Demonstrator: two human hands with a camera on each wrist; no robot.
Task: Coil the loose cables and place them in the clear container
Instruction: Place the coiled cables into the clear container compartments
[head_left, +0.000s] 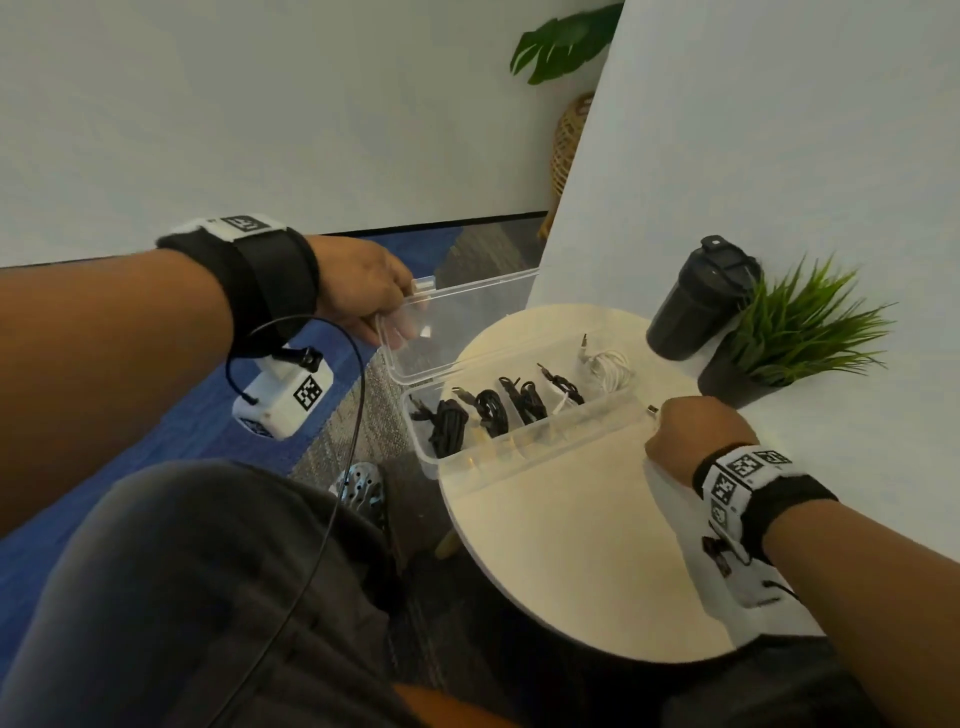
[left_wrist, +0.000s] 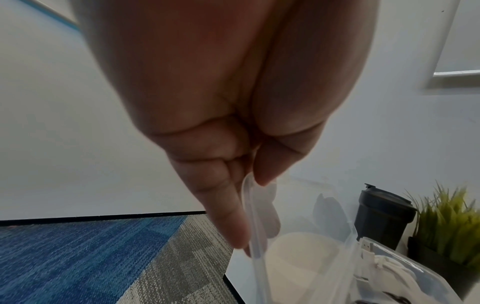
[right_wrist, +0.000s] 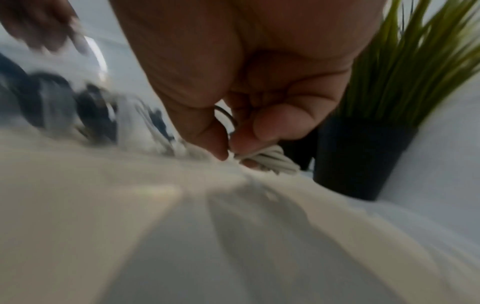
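On the round table stands the clear container (head_left: 524, 446), its lid (head_left: 467, 322) tipped up and open. My left hand (head_left: 397, 319) pinches the lid's left edge; in the left wrist view the fingers and thumb (left_wrist: 253, 185) clamp the clear rim. Several coiled black cables (head_left: 488, 411) lie in the compartments, and a coiled white cable (head_left: 612, 368) lies at the right end. My right hand (head_left: 675, 428) hovers at the container's right front corner. In the blurred right wrist view it (right_wrist: 228, 153) pinches a coiled white cable (right_wrist: 271, 163) with a thin dark loop beside it.
A black shaker bottle (head_left: 696, 306) and a potted grass plant (head_left: 795, 332) stand behind the container, against a white panel. The table (head_left: 571, 561) is small, with its edge just left of the container. My knees are below it.
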